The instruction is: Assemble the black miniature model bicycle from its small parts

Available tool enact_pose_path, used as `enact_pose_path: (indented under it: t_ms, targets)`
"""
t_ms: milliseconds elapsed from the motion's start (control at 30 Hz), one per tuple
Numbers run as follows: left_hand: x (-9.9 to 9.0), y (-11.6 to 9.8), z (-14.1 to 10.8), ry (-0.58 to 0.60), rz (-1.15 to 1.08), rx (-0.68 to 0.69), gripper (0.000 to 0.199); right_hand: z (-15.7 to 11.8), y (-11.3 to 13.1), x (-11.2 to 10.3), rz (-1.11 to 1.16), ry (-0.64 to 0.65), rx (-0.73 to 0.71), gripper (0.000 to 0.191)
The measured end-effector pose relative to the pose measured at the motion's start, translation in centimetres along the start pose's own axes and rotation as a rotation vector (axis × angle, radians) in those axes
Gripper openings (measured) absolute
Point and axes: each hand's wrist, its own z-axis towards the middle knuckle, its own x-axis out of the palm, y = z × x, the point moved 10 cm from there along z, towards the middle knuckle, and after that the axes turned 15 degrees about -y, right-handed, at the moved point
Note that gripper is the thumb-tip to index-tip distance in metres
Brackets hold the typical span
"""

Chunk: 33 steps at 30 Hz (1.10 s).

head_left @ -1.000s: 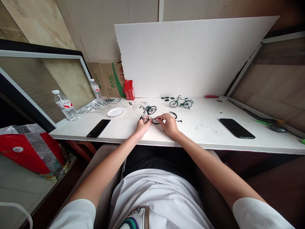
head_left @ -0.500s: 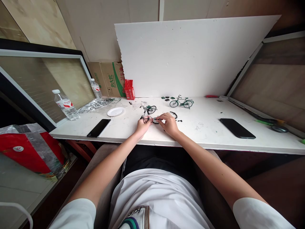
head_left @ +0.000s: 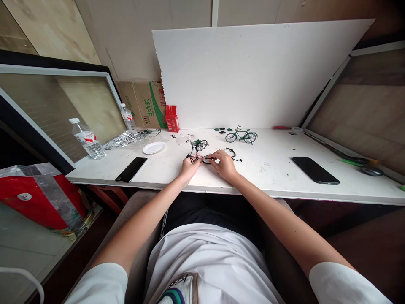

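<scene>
My left hand (head_left: 187, 169) is closed around the near end of a partly assembled model bicycle (head_left: 193, 153), thin and dark with green parts. One spoked wheel (head_left: 201, 145) shows at its far side. My right hand (head_left: 224, 164) pinches a slim dark piece (head_left: 210, 158), too small to name, just right of the bicycle. Below that piece, between my hands, a round wheel-like part (head_left: 205, 161) is partly covered by my fingers. A curved black strip (head_left: 232, 152) and a tiny black part (head_left: 239, 160) lie just beyond my right hand.
A finished green model bicycle (head_left: 241, 136) stands farther back, beside several small dark green pieces (head_left: 222, 129). Left are a white plate (head_left: 154, 147), a phone (head_left: 131, 169), a water bottle (head_left: 87, 139) and a red box (head_left: 172, 119). Another phone (head_left: 315, 170) lies right.
Both hands stay almost where they were, with the same parts in them. The view has shifted very slightly.
</scene>
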Motion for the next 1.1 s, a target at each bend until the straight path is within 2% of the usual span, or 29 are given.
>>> enact_pose_path:
  t_ms: [400, 867, 1100]
  targets:
    - [0.27, -0.38, -0.1, 0.028, 0.042, 0.057, 0.022, -0.07, -0.26, 0.45, -0.001, 0.03, 0.003, 0.022]
    - [0.09, -0.27, -0.11, 0.011, 0.052, 0.034, 0.021, -0.03, 0.41, -0.04, 0.112, 0.003, -0.015, 0.02]
    - [0.39, -0.38, -0.25, 0.036, 0.031, 0.029, 0.023, -0.09, 0.12, 0.19, 0.068, 0.009, -0.006, 0.021]
